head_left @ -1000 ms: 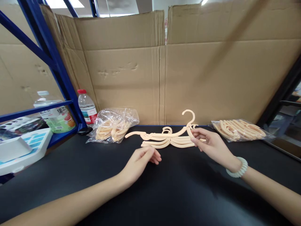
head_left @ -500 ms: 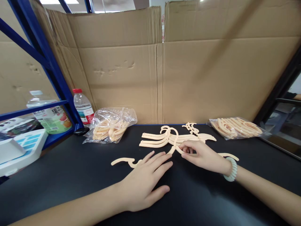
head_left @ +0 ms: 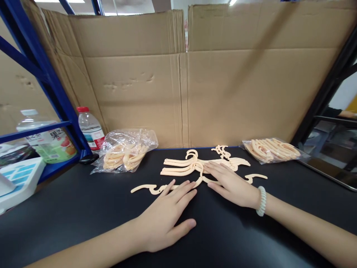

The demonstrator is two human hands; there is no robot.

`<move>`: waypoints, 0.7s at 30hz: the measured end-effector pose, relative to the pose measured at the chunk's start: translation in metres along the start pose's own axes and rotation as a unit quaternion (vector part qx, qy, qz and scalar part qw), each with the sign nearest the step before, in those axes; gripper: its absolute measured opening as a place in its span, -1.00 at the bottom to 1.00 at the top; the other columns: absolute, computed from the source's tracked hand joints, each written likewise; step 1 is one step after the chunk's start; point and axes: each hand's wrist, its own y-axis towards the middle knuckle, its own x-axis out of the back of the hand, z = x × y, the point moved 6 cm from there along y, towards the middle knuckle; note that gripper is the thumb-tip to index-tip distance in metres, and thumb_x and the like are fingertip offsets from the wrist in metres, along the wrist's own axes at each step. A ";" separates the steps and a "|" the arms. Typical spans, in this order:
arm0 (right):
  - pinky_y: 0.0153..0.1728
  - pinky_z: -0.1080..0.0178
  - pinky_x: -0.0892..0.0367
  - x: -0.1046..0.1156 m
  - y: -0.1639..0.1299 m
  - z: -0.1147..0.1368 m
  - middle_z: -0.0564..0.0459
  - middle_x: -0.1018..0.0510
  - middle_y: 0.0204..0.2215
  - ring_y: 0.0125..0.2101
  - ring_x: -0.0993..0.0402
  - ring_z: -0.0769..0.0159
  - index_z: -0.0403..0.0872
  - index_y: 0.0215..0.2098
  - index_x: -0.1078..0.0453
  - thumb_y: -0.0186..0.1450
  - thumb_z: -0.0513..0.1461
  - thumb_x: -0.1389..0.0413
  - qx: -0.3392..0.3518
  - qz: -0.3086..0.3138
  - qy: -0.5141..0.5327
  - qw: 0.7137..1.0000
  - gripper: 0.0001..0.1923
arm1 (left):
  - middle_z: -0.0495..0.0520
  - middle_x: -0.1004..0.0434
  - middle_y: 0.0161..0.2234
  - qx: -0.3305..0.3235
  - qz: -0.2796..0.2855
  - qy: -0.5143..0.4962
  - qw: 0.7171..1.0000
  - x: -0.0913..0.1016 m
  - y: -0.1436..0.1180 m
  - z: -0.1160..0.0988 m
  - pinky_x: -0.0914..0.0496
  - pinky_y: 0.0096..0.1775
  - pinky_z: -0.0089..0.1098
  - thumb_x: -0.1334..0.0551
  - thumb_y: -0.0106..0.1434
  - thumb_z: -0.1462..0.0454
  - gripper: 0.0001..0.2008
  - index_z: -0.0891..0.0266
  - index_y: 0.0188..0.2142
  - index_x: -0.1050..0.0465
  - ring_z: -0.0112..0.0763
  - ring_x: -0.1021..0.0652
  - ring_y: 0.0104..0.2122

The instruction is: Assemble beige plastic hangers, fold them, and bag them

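A cream plastic folding hanger (head_left: 201, 180) lies spread out on the black table, its hook pointing away from me. My left hand (head_left: 170, 212) rests with fingers stretched over the hanger's left arm, hiding part of it. Over the right arm lies my right hand (head_left: 232, 184), its fingers extended flat and its thumb apart. Curled arm ends (head_left: 255, 176) stick out beyond both hands. Just behind, several more hangers (head_left: 178, 170) are stacked, folded, partly covered by the right fingertips. Small loose cream pieces (head_left: 222, 151) lie behind that stack.
Clear bags of cream hanger parts stand at the back left (head_left: 125, 150) and back right (head_left: 273, 150). A red-capped bottle (head_left: 90, 128) is by the blue frame (head_left: 52, 89). Tall cardboard (head_left: 134, 89) closes off the back. A white and blue tray (head_left: 21, 182) sits at left.
My right hand has let go of its pinch on the hanger's right arm and flattened over it, uncovering the curled right end. The view has shifted slightly; my left hand stays on the left arm.
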 end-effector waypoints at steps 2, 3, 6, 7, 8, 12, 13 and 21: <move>0.24 -0.13 0.06 -0.007 -0.001 -0.004 -0.10 -0.09 0.30 0.30 0.06 0.09 -0.08 0.32 0.00 0.40 -0.08 0.12 -0.013 0.048 -0.007 0.999 -0.43 | 0.13 0.01 0.33 0.001 0.000 -0.002 1.000 0.001 0.000 0.000 0.21 0.23 0.16 -0.15 0.31 0.16 -0.42 0.06 0.29 -0.06 0.01 -0.06 0.29; 0.25 -0.14 0.08 -0.010 -0.001 -0.005 -0.09 -0.03 0.32 0.31 0.10 0.09 -0.10 0.34 0.06 0.40 -0.05 0.14 -0.019 0.064 -0.011 0.998 -0.40 | 0.14 0.02 0.33 0.004 0.003 0.000 1.000 0.001 0.001 0.000 0.22 0.23 0.16 -0.15 0.31 0.15 -0.42 0.07 0.29 -0.06 0.01 -0.05 0.29; 0.26 -0.14 0.12 -0.013 0.001 -0.008 -0.12 0.04 0.33 0.32 0.18 0.09 -0.15 0.35 0.11 0.41 -0.01 0.20 -0.032 0.082 -0.021 0.996 -0.36 | 0.16 0.04 0.33 0.013 0.017 0.015 1.000 0.001 0.002 0.002 0.25 0.23 0.15 -0.14 0.31 0.12 -0.40 0.09 0.30 -0.05 0.02 -0.03 0.30; 0.26 -0.14 0.12 -0.014 0.002 -0.009 -0.14 0.04 0.33 0.32 0.18 0.08 -0.17 0.35 0.11 0.41 0.01 0.21 -0.036 0.084 -0.025 0.996 -0.34 | 0.18 0.04 0.33 0.014 0.020 0.019 1.000 0.002 0.002 0.003 0.26 0.23 0.15 -0.15 0.30 0.11 -0.39 0.10 0.30 -0.05 0.02 -0.03 0.30; 0.25 -0.14 0.12 -0.015 0.003 -0.010 -0.17 0.04 0.33 0.32 0.18 0.07 -0.19 0.35 0.11 0.40 0.02 0.21 -0.038 0.084 -0.029 0.995 -0.32 | 0.18 0.04 0.33 0.013 0.020 0.021 0.999 0.002 0.003 0.003 0.27 0.23 0.15 -0.15 0.30 0.10 -0.39 0.11 0.30 -0.05 0.03 -0.02 0.30; 0.25 -0.11 0.09 -0.016 0.009 -0.015 -0.22 0.01 0.32 0.31 0.15 0.07 -0.23 0.34 0.08 0.40 0.04 0.23 -0.031 0.080 -0.046 0.995 -0.30 | 0.18 0.03 0.32 -0.002 0.008 0.008 1.000 0.005 0.006 0.006 0.29 0.22 0.16 -0.19 0.27 0.10 -0.37 0.10 0.29 -0.07 0.04 -0.04 0.29; 0.25 -0.10 0.09 -0.017 0.010 -0.016 -0.22 0.01 0.31 0.31 0.14 0.07 -0.23 0.34 0.08 0.40 0.03 0.23 -0.027 0.080 -0.049 0.995 -0.31 | 0.18 0.02 0.32 -0.004 0.006 0.005 1.000 0.006 0.006 0.007 0.30 0.22 0.16 -0.20 0.27 0.10 -0.37 0.10 0.28 -0.08 0.04 -0.04 0.29; 0.26 -0.09 0.10 -0.016 0.010 -0.020 -0.19 -0.01 0.31 0.31 0.11 0.08 -0.19 0.34 0.07 0.41 0.05 0.24 -0.007 0.071 -0.043 0.997 -0.32 | 0.16 0.09 0.34 0.012 0.039 0.074 0.996 0.002 0.007 0.008 0.29 0.24 0.13 -0.10 0.31 0.02 -0.35 0.13 0.32 0.02 0.00 0.03 0.31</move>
